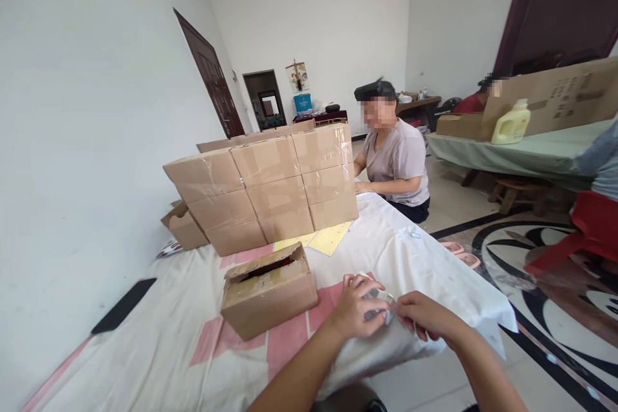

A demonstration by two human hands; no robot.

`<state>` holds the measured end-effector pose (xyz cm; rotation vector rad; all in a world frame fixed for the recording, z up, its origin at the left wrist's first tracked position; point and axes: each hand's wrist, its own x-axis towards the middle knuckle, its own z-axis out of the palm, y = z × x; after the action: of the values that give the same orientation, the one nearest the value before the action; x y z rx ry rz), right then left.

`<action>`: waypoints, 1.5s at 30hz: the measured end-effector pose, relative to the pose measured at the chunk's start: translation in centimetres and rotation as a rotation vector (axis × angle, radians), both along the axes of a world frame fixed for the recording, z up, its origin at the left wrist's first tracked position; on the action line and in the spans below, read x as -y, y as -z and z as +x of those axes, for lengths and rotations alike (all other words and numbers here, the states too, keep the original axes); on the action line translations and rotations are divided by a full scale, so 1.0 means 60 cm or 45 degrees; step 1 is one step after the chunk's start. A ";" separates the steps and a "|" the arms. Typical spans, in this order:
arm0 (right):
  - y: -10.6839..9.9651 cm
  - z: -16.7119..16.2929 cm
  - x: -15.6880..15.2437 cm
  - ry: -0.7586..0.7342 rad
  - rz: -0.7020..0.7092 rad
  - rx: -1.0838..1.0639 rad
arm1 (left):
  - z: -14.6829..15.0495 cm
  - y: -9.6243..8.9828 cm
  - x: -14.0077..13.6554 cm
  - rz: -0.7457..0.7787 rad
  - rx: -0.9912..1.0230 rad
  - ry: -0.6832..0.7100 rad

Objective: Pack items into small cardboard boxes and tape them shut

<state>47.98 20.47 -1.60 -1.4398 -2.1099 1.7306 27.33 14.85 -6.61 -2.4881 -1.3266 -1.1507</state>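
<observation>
Both hands meet at the near edge of the table (193, 309), just right of the open carton (268, 298), and that carton is our landmark. The left hand (358, 306) curls its fingers closed around a small pale packet (381, 306), thumb and fingertips pinching it; the right hand (425, 317) pinches the packet's other end, fingers bent tight, so the piece looks braced between the two for fine work, though what it is stays too small to tell. The carton sits with its flap lifted towards the hands, seemingly kept within reach. Behind the carton rises a taped stack of boxes (263, 196), walling off the far side; yellow sheets (328, 238) lie between stack and carton. Left of the carton a dark phone (123, 306) lies flat. Beyond the stack, another person (396, 164) sits at the table's far corner. Open cloth lies right of the carton, but the table's edge drops away just under the wrists.
</observation>
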 end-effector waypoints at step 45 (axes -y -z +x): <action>-0.020 0.012 -0.006 -0.111 -0.308 -0.116 | -0.006 -0.025 0.021 -0.316 -0.021 -0.036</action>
<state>48.73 20.83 -0.38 -1.3069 -2.0029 2.1037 26.97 13.61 -5.09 -2.6278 -1.5827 -1.0124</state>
